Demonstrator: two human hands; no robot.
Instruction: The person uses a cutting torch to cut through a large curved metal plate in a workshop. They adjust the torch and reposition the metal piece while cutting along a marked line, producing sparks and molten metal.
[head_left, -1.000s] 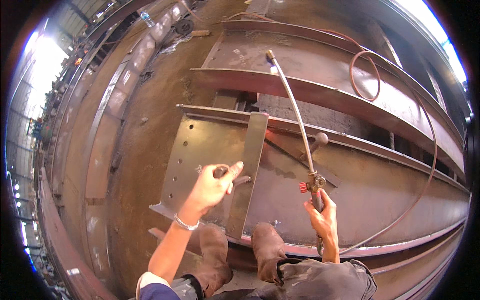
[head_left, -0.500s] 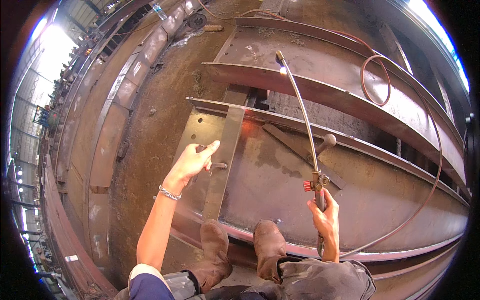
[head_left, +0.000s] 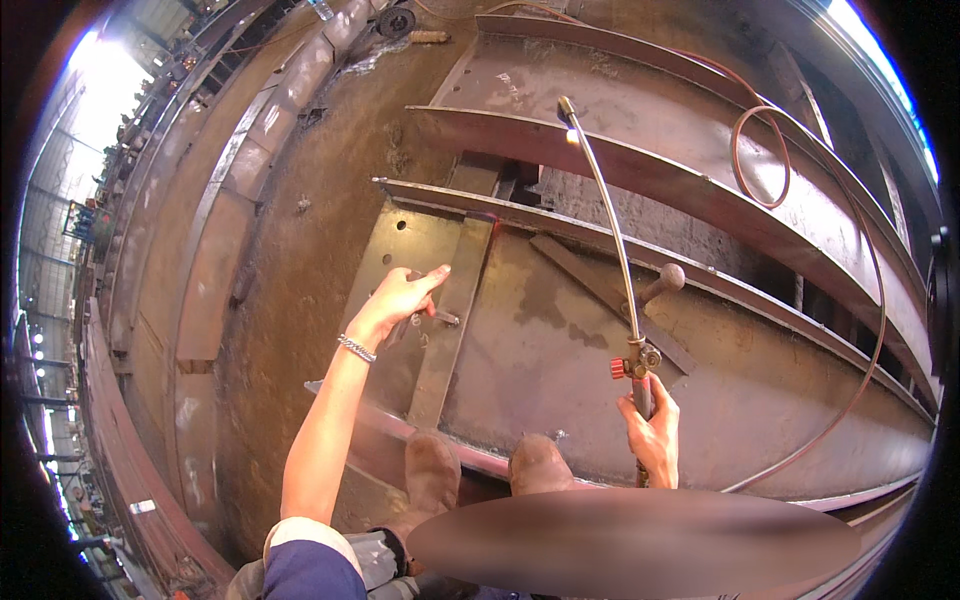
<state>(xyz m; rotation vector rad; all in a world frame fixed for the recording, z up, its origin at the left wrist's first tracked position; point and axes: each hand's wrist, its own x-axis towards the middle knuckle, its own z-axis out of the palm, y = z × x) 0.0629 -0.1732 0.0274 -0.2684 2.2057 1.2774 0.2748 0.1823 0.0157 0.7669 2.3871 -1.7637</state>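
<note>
My right hand is closed round the handle of a cutting torch with a red valve knob. Its long curved tube points away from me; a small bright spot shows by the tip, flame or glint I cannot tell. My left hand is closed on a dark object whose kind I cannot make out, index finger stretched forward. A short metal piece shows beside that hand, above a flat steel strip. The strip lies across a steel beam, next to an end with round holes.
A loose flat bar and a round-ended metal rod lie on the beam. Another beam stands beyond, with a looped reddish hose on it. My boots are at the near flange; a blurred patch hides my lap.
The scene has shifted slightly upward in view. My left hand has moved a little right over the strip. A reddish glow near the strip's far end has faded. The torch stays nearly still.
</note>
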